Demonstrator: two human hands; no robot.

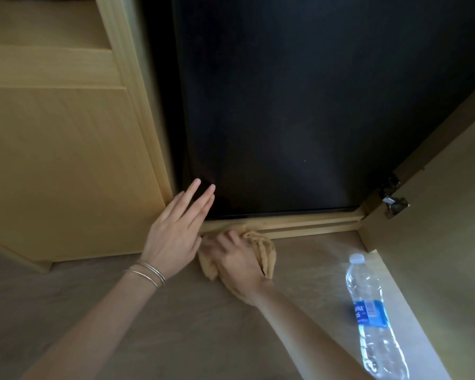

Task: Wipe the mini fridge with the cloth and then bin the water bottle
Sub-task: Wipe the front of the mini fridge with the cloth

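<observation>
A tan cloth [263,249] was held bunched under the right hand [232,266], whose fingers were curled over it; the hand was blurred, so the finer lie of the fingers could not be made out. The cloth was pressed low against the wooden sill [313,224] that ran beneath the mini fridge [299,105], with its loose folds spilled out to the right of the knuckles onto the floor [176,325].

Just beside it, the left hand [173,237] was kept flat and held nothing. Its fingers [200,202] were stretched straight and laid against the lower left corner of the fridge's black door. Thin metal bracelets [148,272] were worn on that wrist. The two hands were nearly touching at the sill.

The fridge door was seen shut, dark and plain, set inside a light wooden cabinet [52,160] whose panelled front stood to the left. On the right, a cabinet door [436,215] was swung open, with a metal hinge [394,198] showing at its lower inner edge.

The water bottle [370,311] was laid on its side on the floor to the right of the right forearm, well apart from both hands. Its white cap [356,258] was turned toward the fridge, and a blue label [368,311] was wrapped round its middle.
</observation>
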